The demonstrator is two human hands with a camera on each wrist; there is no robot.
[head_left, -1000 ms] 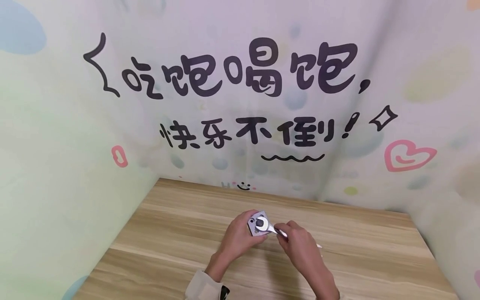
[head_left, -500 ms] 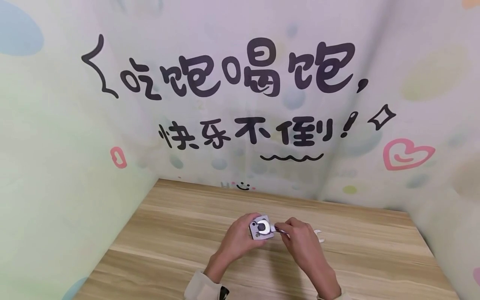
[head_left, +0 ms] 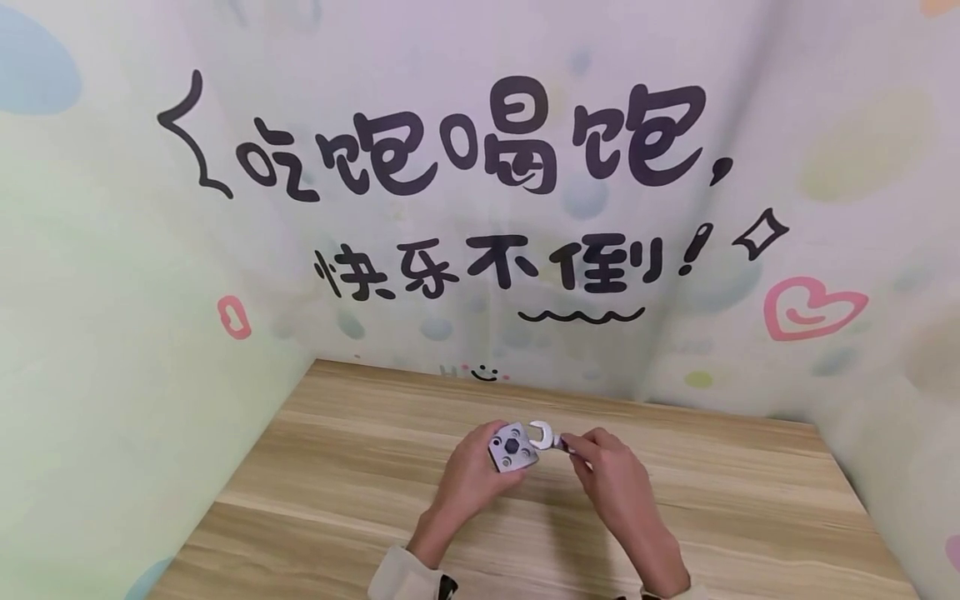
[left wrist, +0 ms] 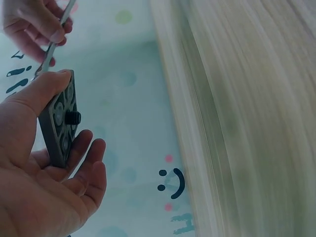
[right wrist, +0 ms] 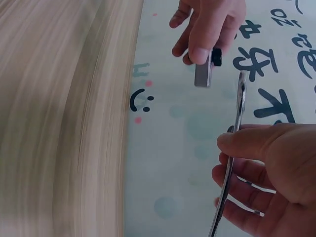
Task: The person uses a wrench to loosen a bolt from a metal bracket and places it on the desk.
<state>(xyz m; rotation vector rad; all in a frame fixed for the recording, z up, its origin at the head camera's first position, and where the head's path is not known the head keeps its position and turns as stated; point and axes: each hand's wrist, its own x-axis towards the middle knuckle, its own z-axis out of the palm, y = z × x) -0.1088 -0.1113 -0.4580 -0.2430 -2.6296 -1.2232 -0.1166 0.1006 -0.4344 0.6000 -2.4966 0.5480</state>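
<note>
My left hand point(head_left: 472, 477) grips a small square grey metal plate point(head_left: 513, 448) with a dark hex bolt head point(head_left: 511, 446) at its centre, held above the wooden table point(head_left: 337, 483). The left wrist view shows the plate point(left wrist: 59, 118) edge-on between thumb and fingers, the bolt point(left wrist: 73, 117) sticking out. My right hand point(head_left: 611, 475) holds a silver open-end wrench point(head_left: 547, 437) by its shaft. The wrench head sits just right of the plate, off the bolt. In the right wrist view the wrench point(right wrist: 234, 143) points toward the plate point(right wrist: 203, 73).
The light wooden table stands in a corner of pastel walls with black lettering point(head_left: 480, 142), a pink heart point(head_left: 813, 307) and a small smiley point(head_left: 486, 372). A pale sleeve cuff point(head_left: 408, 577) shows at the bottom edge.
The wrench head was around the bolt on the plate; now it has come off and sits to the plate's upper right. Both hands have shifted slightly away from me.
</note>
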